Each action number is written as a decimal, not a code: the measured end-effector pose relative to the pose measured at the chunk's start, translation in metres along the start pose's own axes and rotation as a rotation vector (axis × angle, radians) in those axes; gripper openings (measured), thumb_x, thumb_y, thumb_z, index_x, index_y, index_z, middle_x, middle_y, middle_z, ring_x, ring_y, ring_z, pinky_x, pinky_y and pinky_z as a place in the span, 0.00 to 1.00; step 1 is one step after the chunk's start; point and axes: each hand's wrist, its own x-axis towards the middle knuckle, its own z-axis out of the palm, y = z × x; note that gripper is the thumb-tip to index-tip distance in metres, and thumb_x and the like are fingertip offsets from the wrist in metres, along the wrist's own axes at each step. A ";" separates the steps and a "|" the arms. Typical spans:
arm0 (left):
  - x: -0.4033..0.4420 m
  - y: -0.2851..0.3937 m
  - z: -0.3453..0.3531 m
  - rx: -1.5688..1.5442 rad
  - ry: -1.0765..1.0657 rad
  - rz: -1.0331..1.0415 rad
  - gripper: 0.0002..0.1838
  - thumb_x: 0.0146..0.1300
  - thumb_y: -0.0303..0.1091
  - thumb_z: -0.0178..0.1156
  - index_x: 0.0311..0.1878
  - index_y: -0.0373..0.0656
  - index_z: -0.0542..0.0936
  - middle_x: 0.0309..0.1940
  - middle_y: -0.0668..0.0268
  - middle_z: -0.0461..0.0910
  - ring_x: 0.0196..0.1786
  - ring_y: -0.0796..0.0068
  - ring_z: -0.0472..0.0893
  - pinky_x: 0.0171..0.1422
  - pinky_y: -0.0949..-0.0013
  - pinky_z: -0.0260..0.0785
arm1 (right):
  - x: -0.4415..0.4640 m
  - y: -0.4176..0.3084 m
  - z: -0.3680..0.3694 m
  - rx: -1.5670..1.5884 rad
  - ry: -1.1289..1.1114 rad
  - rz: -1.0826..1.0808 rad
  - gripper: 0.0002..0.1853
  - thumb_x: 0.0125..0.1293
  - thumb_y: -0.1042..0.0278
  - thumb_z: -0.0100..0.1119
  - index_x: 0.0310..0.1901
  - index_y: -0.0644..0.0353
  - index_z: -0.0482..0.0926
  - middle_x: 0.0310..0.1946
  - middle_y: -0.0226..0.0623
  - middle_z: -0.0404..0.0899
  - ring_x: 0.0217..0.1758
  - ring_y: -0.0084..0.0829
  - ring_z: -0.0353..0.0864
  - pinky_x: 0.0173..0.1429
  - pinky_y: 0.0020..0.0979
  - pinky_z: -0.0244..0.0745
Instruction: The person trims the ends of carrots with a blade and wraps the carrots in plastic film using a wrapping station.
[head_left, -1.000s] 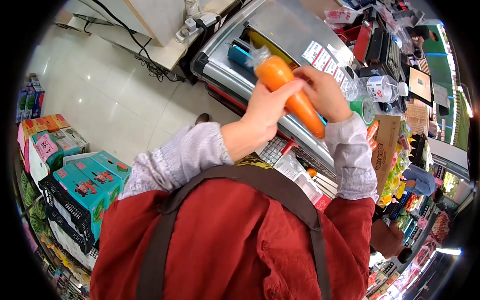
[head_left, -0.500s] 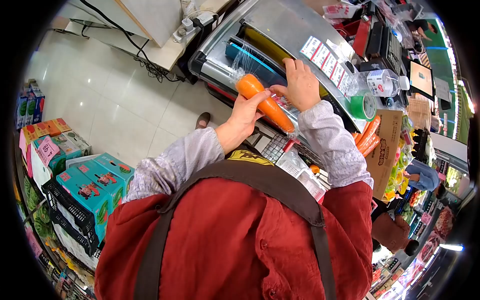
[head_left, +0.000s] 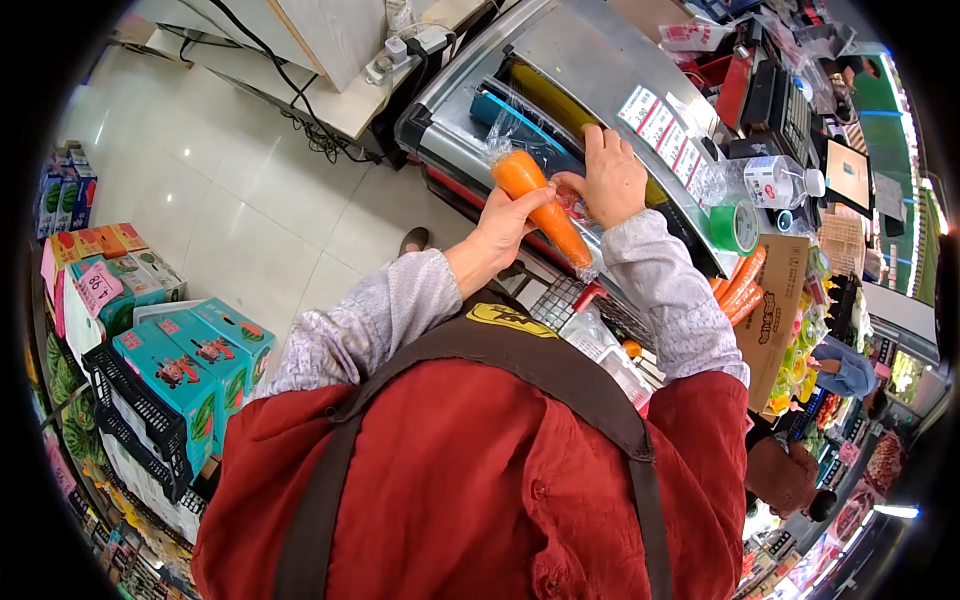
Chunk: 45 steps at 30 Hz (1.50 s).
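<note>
An orange carrot (head_left: 568, 236), wrapped in clear plastic film, lies tilted across my left hand (head_left: 500, 228), whose thumb and fingers close round its middle. Loose film bunches at its upper end. My right hand (head_left: 615, 182) is just right of the carrot, over the slot of a metal counter machine (head_left: 590, 55). Its thumb points toward the carrot and its fingers, apart from the thumb, rest by the dark roller; whether it touches any film I cannot tell. A blue-edged roll (head_left: 500, 108) sits in the slot.
Price labels (head_left: 655, 125), green tape (head_left: 735, 228) and a plastic bottle (head_left: 775, 182) lie on the machine's right side. More wrapped carrots (head_left: 742, 285) lie beside a cardboard box (head_left: 775, 310). A shopping cart (head_left: 560, 300) stands below my hands. Teal watermelon-print boxes (head_left: 195, 355) are at left.
The view has shifted slightly, so everything sits a little further right. My left hand keeps hold of the carrot, and my right hand stays beside it over the machine.
</note>
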 end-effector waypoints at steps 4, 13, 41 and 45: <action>-0.011 0.008 0.010 0.028 -0.234 0.009 0.18 0.60 0.31 0.66 0.51 0.44 0.73 0.42 0.68 0.78 0.47 0.76 0.78 0.55 0.69 0.70 | 0.002 0.000 0.009 -0.046 -0.009 0.001 0.33 0.41 0.49 0.76 0.44 0.56 0.70 0.39 0.35 0.77 0.42 0.38 0.81 0.41 0.37 0.78; -0.026 0.005 0.002 -0.080 -0.149 -0.073 0.19 0.62 0.29 0.64 0.54 0.41 0.71 0.46 0.65 0.79 0.52 0.70 0.78 0.59 0.63 0.72 | 0.000 0.010 0.013 -0.018 0.072 -0.113 0.26 0.49 0.52 0.72 0.46 0.54 0.72 0.37 0.34 0.76 0.40 0.36 0.82 0.41 0.34 0.77; -0.002 0.000 -0.118 0.718 0.652 0.487 0.25 0.46 0.32 0.72 0.44 0.41 0.69 0.34 0.63 0.76 0.32 0.71 0.77 0.38 0.66 0.71 | -0.007 0.022 0.030 0.096 0.158 -0.207 0.25 0.56 0.56 0.68 0.52 0.57 0.74 0.39 0.37 0.76 0.44 0.39 0.78 0.48 0.36 0.75; 0.001 0.021 -0.171 0.671 0.665 0.375 0.23 0.47 0.31 0.71 0.44 0.41 0.69 0.34 0.64 0.75 0.28 0.72 0.76 0.34 0.68 0.71 | -0.007 0.020 0.030 0.093 0.148 -0.180 0.25 0.56 0.57 0.68 0.53 0.57 0.74 0.40 0.37 0.76 0.45 0.39 0.77 0.49 0.36 0.74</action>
